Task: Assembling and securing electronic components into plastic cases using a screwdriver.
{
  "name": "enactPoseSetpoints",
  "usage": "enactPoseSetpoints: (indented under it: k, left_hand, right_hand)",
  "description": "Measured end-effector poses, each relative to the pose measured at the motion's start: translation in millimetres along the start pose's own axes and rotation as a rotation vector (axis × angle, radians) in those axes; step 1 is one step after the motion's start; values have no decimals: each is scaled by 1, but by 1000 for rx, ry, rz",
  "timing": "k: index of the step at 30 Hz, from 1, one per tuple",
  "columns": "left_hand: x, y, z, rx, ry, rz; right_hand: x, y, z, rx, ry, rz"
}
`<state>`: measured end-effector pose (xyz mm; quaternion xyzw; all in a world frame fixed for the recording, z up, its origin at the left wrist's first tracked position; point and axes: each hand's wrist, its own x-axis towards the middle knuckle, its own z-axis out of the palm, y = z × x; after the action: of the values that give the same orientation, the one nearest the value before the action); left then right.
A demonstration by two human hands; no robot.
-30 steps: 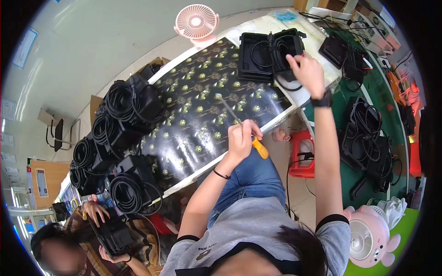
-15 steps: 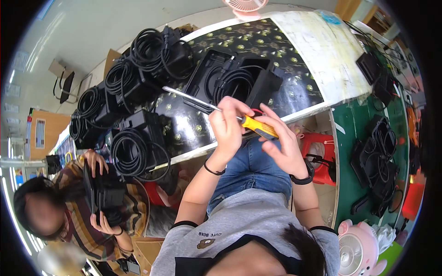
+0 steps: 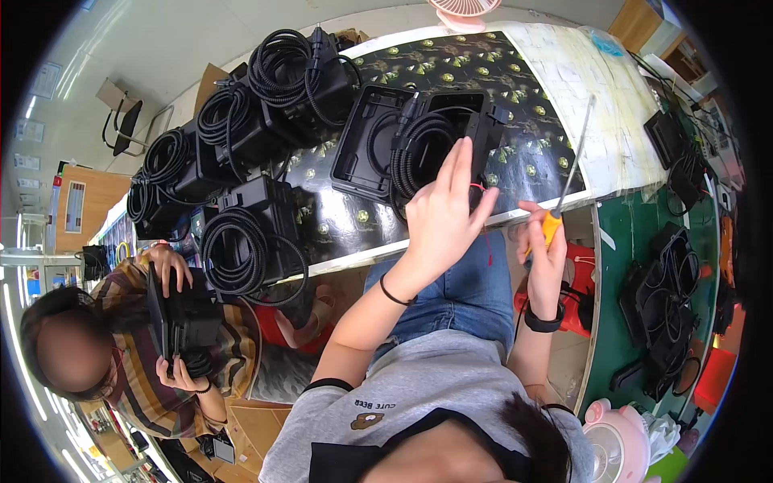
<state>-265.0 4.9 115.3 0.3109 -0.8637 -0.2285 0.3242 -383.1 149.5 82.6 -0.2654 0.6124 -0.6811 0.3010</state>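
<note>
Head view: open black case [image 3: 353, 153] lies on patterned mat [image 3: 515, 84], green bench [image 3: 608, 298] nearby.

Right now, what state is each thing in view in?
Left hand, open, fingers extended
Right hand, closed around the screwdriver
Screwdriver, gripped, blade pointing away from the right hand
Black case on the dark mat, open
Cable inside it, coiled
Cables at the left, coiled
Case with the co-worker, held
Pink fan, standing; running unclear
</note>
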Motion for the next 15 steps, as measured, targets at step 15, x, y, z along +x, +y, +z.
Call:
enactPoseSetpoints:
  k: [15]
  left_hand:
    - [-58, 0, -33, -88, -332, 450]
  right_hand:
    - [15, 7, -27, -152, 80, -81]
